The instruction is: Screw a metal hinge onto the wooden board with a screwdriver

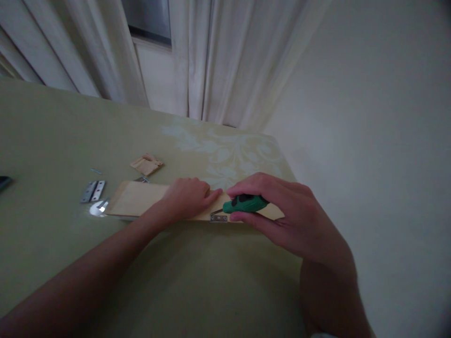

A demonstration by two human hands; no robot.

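Note:
A pale wooden board (136,197) lies flat across the green cloth. My left hand (188,197) bears on it from above, thumb stretched to the right and the other fingers bent over its far edge, where their tips are hidden. In my right hand (292,211) is a screwdriver with a green and black handle (246,203), gripped between thumb and fingers. The tool's thin shaft points left, its tip at the left end of a small metal hinge (219,218) on the board's near edge. Whether a screw sits under the tip I cannot tell.
Left of the board lie a loose hinge (93,191), a shiny clear packet (98,208) and a thin metal piece (96,171). A small wooden piece (147,164) lies behind it. A dark object (4,182) shows at the left edge. Curtains (232,56) hang beyond the table.

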